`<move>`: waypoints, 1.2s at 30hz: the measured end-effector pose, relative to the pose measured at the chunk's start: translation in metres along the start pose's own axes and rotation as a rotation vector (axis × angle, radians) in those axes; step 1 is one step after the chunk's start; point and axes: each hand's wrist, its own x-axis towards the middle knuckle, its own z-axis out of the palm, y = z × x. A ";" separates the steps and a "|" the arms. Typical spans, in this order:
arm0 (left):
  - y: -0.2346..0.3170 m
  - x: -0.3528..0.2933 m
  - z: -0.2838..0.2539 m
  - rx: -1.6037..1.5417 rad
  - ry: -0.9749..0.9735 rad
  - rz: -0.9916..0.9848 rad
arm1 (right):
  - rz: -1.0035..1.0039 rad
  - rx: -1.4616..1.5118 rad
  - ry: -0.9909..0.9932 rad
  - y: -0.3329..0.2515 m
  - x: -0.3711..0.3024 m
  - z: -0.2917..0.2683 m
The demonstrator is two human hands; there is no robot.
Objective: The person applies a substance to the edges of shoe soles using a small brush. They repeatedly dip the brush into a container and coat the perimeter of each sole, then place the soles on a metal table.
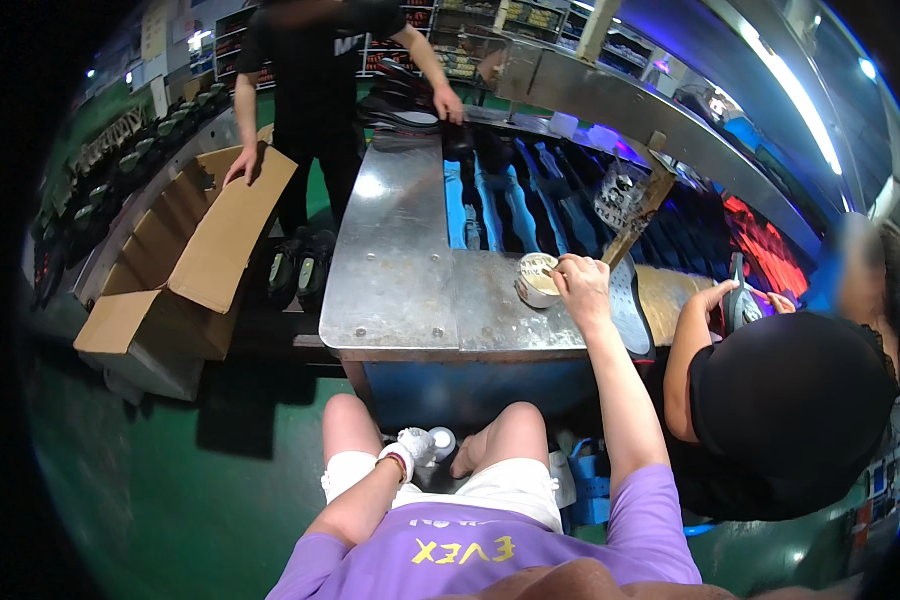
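Observation:
My right hand (583, 287) reaches onto the metal bench, fingers pinched at the rim of a small round tub (537, 290) with pale yellowish contents. A thin dark handle seems to run from the fingertips into the tub; its lower end is hidden. Low between my knees, my left hand (417, 446) wears a white glove and is closed. Against its fingers shows a white, round-topped container (443, 441). A grey shoe sole (625, 308) lies on the bench just right of my right wrist.
A metal bench (395, 250) stands before me, with a conveyor of blue and dark shoe pieces (515, 205) beyond. At left is an open cardboard box (225, 235), touched by a standing person (305, 90). Close on my right, a co-worker (790, 410) handles a shoe part (742, 305).

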 end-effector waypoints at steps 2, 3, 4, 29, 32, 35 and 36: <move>0.016 -0.007 -0.012 0.233 -0.029 0.095 | 0.009 -0.130 -0.096 0.011 -0.010 0.001; 0.021 -0.007 -0.018 0.352 -0.037 0.141 | 0.008 -0.106 -0.022 0.011 -0.013 0.001; -0.011 -0.002 0.003 0.330 0.052 0.142 | -0.025 -0.048 0.076 -0.007 0.005 -0.001; 0.007 -0.004 -0.003 0.152 -0.031 0.141 | 0.064 -0.079 0.082 -0.001 -0.014 0.001; 0.010 -0.017 -0.008 0.249 0.006 0.245 | 0.115 0.046 0.221 -0.017 -0.005 -0.014; 0.009 -0.006 -0.009 0.164 -0.067 0.168 | 0.117 0.004 0.118 -0.008 -0.014 -0.001; 0.021 -0.007 -0.015 0.184 -0.092 0.120 | 0.138 -0.030 0.066 -0.002 -0.020 0.001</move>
